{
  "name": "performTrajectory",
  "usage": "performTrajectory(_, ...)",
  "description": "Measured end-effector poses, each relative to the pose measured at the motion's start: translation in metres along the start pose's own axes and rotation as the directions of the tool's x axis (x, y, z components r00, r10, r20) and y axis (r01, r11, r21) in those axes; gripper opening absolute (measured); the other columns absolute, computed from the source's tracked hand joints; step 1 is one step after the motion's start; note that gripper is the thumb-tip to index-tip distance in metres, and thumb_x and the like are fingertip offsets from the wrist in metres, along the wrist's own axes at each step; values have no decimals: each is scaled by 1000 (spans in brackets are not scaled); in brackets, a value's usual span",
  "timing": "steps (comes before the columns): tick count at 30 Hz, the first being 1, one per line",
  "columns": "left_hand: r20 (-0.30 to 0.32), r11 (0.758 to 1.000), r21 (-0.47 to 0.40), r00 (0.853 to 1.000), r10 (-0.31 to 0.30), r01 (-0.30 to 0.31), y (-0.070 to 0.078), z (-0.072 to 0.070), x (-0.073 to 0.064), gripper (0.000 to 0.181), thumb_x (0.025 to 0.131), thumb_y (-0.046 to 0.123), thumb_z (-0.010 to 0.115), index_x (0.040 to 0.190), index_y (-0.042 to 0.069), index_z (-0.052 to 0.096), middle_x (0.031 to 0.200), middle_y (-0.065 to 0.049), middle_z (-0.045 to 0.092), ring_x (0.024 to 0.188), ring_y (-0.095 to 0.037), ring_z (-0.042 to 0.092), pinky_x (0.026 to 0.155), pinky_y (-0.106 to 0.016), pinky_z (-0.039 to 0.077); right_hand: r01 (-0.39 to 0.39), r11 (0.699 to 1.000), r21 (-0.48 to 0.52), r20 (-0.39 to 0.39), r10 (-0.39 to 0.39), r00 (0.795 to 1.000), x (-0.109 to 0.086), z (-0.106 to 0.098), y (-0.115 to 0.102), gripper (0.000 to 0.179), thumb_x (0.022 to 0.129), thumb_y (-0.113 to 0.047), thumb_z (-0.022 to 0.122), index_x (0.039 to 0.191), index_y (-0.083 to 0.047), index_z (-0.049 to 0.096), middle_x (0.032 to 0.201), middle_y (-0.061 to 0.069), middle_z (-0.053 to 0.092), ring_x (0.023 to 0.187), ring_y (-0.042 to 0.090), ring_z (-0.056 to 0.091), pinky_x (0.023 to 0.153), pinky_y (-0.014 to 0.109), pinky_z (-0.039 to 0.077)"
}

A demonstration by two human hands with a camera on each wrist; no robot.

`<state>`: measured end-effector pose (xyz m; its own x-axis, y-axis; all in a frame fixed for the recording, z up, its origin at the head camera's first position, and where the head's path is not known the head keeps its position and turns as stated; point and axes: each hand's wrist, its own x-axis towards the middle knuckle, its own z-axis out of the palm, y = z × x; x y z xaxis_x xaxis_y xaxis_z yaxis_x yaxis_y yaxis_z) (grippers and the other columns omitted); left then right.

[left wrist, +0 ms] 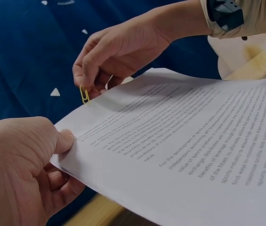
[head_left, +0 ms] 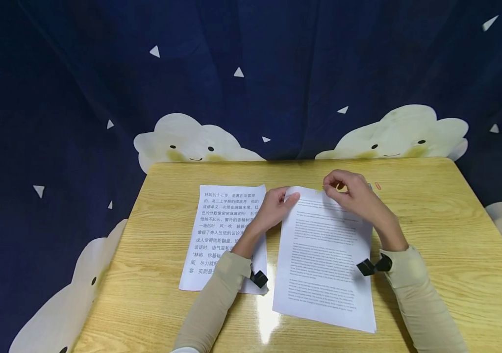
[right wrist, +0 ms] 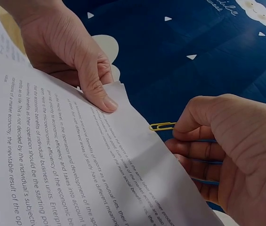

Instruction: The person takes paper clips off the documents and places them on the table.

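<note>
My left hand point(head_left: 274, 207) pinches the top left corner of several printed sheets point(head_left: 321, 264), thumb on the face and fingers behind. In the head view the sheets' top is raised, with the lower edge toward me. At the top edge my right hand point(head_left: 350, 192) pinches a yellow paper clip point(right wrist: 162, 126) between thumb and forefinger. The clip's looped end overlaps the paper's edge in the right wrist view, and the right hand's other fingers are partly behind the sheets. From the left wrist view, the clip point(left wrist: 84, 95) stands right at that edge.
Left of the sheets lies a second paper stack point(head_left: 220, 235) with larger Chinese print, partly under my left forearm. A small red-and-white item point(head_left: 378, 186) lies on the wooden table point(head_left: 432, 220) beyond my right hand. A dark blue curtain point(head_left: 277, 73) with clouds hangs behind.
</note>
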<state>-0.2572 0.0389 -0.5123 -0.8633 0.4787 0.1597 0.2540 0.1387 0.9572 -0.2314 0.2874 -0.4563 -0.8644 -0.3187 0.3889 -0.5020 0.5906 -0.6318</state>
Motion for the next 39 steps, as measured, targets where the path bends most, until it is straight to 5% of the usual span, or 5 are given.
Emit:
performTrajectory(6,-21,1000,10,1000,-12,12,0,-2,1,24,108,19,61,107,0,74,92,-14,76,66,-11,65,61,-25,51,-30,1000,7,6,30,1000,-1,-2,-1,5,97,-4,69,95,-8,71,90,-2,69,82,13,60,68,29,49)
performTrajectory(24,-88,999,17,995,-42,44,-8,-9,2,25,108,21,61,103,1,75,84,-12,73,63,-11,62,61,-24,48,0,1000,-14,-11,0,1000,-2,-16,8,7,101,-3,61,99,-4,68,92,6,70,82,12,58,74,20,44)
performTrajectory(39,-218,990,24,968,-127,135,-21,-11,3,25,107,22,62,109,1,76,88,-13,74,64,-11,60,63,-23,48,-76,996,-54,103,81,991,-5,-24,11,12,110,-11,52,100,-6,56,86,4,50,78,18,46,67,28,35)
